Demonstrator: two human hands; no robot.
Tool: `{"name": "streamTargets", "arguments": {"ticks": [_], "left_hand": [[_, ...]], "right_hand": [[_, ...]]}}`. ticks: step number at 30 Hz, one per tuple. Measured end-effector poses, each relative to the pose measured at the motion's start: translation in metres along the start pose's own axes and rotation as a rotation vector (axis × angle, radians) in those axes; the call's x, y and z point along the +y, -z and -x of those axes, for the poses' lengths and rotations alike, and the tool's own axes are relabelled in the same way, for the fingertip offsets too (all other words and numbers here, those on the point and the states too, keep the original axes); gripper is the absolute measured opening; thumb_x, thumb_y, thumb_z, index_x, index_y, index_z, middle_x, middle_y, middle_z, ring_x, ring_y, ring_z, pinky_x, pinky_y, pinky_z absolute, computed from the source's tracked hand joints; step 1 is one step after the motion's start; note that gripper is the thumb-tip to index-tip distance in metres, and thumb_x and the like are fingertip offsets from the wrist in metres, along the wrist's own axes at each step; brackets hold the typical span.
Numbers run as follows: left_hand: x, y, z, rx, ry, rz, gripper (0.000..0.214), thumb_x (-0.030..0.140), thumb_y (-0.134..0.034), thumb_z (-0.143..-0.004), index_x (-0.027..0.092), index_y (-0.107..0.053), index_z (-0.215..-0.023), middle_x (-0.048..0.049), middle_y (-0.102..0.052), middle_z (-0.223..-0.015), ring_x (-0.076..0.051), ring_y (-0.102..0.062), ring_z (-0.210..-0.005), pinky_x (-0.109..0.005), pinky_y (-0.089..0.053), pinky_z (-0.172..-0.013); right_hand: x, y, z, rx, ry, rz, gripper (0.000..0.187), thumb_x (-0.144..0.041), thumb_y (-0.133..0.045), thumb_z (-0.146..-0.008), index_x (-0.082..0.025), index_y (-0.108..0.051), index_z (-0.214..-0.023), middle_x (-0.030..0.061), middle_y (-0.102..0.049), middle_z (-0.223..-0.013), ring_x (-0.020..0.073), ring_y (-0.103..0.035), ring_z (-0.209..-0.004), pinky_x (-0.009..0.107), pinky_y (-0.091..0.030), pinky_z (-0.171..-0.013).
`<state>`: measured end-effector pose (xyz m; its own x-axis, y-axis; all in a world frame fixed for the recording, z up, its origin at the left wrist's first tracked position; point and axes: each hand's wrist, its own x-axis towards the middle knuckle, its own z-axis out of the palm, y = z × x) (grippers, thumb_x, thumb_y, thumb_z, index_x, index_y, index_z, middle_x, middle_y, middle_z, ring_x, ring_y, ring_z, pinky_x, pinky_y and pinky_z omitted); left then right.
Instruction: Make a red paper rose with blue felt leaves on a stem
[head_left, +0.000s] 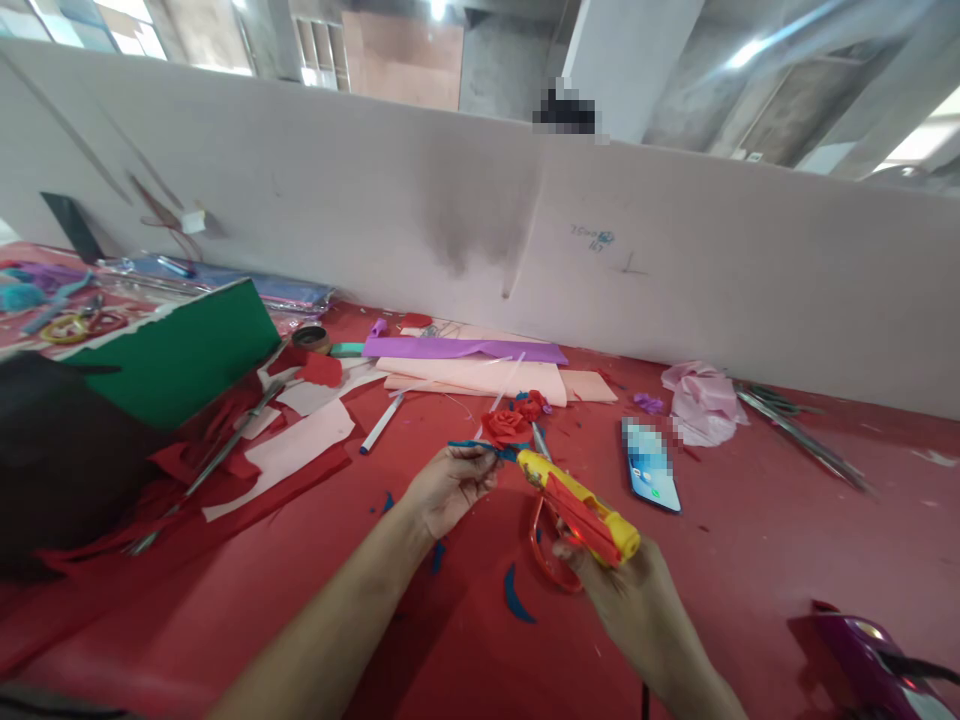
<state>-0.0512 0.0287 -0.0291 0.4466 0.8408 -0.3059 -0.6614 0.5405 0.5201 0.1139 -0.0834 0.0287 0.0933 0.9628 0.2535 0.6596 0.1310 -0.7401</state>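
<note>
My left hand (451, 492) pinches a thin blue paper piece (471, 445) between thumb and fingers. My right hand (637, 605) is wrapped round a yellow and red hot glue gun (581, 512), its nozzle close to the blue paper; whether they touch I cannot tell. Just beyond the fingers are a red paper flower (504, 426) and a smaller red flower (531, 405) with blue bits around it. A red loop (537, 545), like a scissors handle, shows partly under the gun. On the red table lies a curved blue scrap (516, 595).
A phone (651, 465) and crumpled pink material (703, 402) lie right. Peach paper (472, 378), a purple strip (465, 348) and a pen (381, 424) lie ahead. Left are paper scraps (300, 445) and a green board (195, 350). A purple device (870, 650) sits lower right.
</note>
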Motion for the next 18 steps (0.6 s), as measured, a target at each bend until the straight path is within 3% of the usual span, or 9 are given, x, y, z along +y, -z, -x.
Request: {"name": "streamTargets", "arguments": {"ticks": [18], "left_hand": [[0.0007, 0.0022, 0.0008, -0.022, 0.045, -0.003, 0.011, 0.002, -0.071, -0.064, 0.011, -0.066, -0.061, -0.0028, -0.062, -0.055, -0.008, -0.055, -0.05, -0.02, -0.047, -0.054]], "right_hand": [[-0.0013, 0.0001, -0.0013, 0.018, 0.001, -0.017, 0.024, -0.043, -0.059, -0.08, -0.022, -0.062, -0.07, 0.0013, -0.063, -0.064, 0.0195, -0.062, -0.063, 0.028, -0.052, -0.055]]}}
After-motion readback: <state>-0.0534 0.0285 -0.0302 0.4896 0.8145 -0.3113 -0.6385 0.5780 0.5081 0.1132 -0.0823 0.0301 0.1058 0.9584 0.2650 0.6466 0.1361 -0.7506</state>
